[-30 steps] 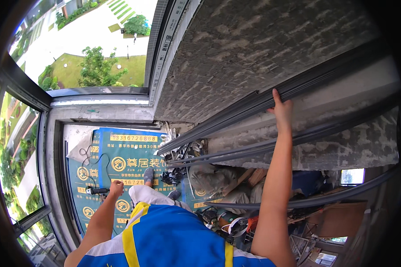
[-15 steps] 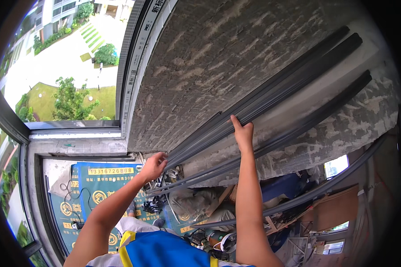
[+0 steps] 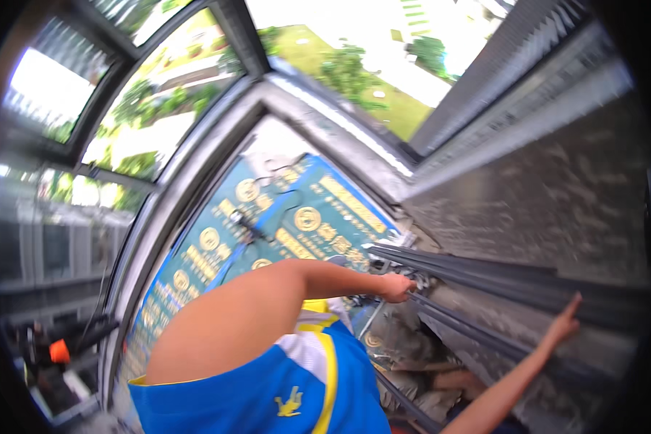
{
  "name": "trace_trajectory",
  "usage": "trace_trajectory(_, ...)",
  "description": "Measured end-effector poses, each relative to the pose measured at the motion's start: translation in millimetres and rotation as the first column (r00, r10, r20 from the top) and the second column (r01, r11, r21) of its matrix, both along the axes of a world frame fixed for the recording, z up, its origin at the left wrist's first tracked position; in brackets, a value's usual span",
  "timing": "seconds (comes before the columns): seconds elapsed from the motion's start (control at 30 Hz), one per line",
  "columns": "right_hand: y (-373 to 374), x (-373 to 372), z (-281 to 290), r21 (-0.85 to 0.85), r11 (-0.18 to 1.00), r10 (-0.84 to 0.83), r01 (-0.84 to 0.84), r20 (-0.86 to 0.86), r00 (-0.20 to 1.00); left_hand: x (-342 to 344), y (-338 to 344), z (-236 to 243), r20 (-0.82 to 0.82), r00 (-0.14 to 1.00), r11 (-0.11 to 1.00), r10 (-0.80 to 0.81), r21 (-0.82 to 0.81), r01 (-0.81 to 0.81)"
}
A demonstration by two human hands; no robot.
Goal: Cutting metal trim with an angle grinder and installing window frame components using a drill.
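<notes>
Several long dark grey profile bars point(image 3: 477, 275) lean lengthwise along the rough wall, their near ends low by the corner. Below them runs another dark bar point(image 3: 471, 331). My left hand point(image 3: 396, 287) is closed at the near end of this lower bar, its arm reaching across from the left. Farther along, my right hand point(image 3: 560, 329) lies over the bars with one finger stretched up against the upper bundle. Its other fingers are blurred and partly hidden, so its hold is unclear.
Green printed floor sheets point(image 3: 210, 271) cover the floor, with a black cable and small tool point(image 3: 242, 223) on them. Window frames point(image 3: 195, 145) enclose the corner. A rough cement wall point(image 3: 535, 192) rises at right. Grey rumpled material point(image 3: 405, 340) lies below the bars. An orange item point(image 3: 59, 351) shows far left.
The view has swung left, so the bars and wall now sit farther right. My left hand has come to the end of the lower bar. My right hand stays along the bars.
</notes>
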State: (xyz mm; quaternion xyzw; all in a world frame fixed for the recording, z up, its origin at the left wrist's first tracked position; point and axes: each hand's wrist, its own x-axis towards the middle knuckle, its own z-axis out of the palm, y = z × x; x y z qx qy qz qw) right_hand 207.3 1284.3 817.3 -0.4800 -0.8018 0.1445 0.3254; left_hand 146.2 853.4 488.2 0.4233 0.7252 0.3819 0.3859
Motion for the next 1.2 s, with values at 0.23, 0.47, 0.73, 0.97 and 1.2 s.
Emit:
trace_trajectory(0.23, 24, -26, -11, 0.144, 0.989, -0.022, 0.017, 0.037, 0.999, 23, -308, -96, -0.136, 0.651, 0.261, 0.747, -0.84, -0.475)
trace_trajectory(0.47, -44, -42, -18, 0.17, 0.969, 0.226, -0.178, -0.332, 0.916, 57, -454, -107, -0.283, 0.46, 0.089, 0.841, -0.768, -0.635)
trace_trajectory(0.73, -83, -60, -27, 0.264, 0.956, 0.264, -0.125, -0.599, 0.756, 129, -343, -114, -0.081, 0.278, 0.193, 0.957, -0.538, -0.821)
trace_trajectory(0.97, -37, -52, -49, 0.26, 0.936, 0.348, -0.236, -0.601, 0.72, 214, -319, -81, -0.057, 0.312, 0.254, 0.948, -0.451, -0.856)
trace_trajectory(1.2, -124, -5, -23, 0.061, 0.88, 0.333, -0.472, -0.788, 0.519, 361, -386, -76, -0.217, 0.081, -0.068, 0.973, -0.603, -0.795)
